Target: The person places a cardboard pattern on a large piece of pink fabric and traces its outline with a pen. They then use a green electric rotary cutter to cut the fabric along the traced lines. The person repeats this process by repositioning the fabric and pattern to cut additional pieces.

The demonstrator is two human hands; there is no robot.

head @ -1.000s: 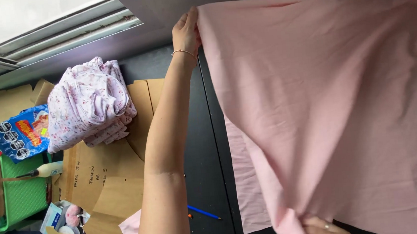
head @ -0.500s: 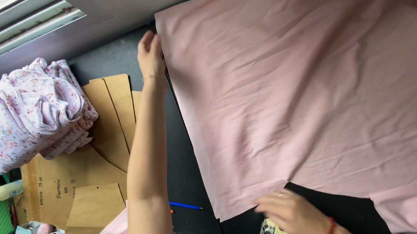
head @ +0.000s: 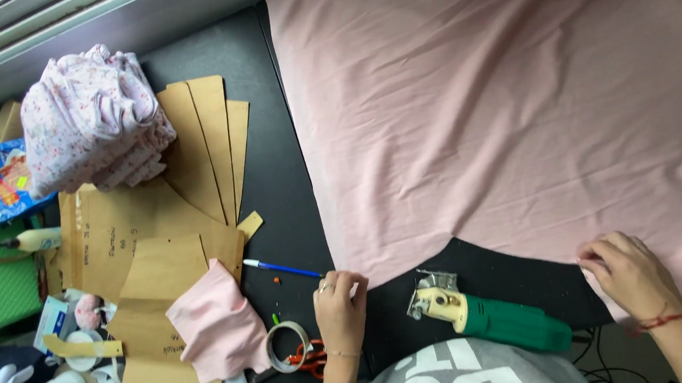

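A large sheet of pink fabric (head: 503, 100) lies spread over the black table (head: 267, 165), creased, with a curved notch in its near edge. My left hand (head: 339, 305) pinches the sheet's near left corner, fingers closed on the cloth. My right hand (head: 628, 271) grips the near edge at the right, a red cord around its wrist. Between the hands lies a green and cream electric cutter (head: 490, 317) on the bare table.
Brown card pattern pieces (head: 163, 228) cover the left side, with a folded floral cloth (head: 92, 117) on them and a small pink scrap (head: 218, 324). A blue pen (head: 282, 268), a tape roll (head: 286, 346) and orange scissors (head: 309, 358) lie by my left hand.
My left arm has drawn back from the sheet's far corner to its near left corner. My right hand moved right along the near edge. The fabric now lies flatter on the table.
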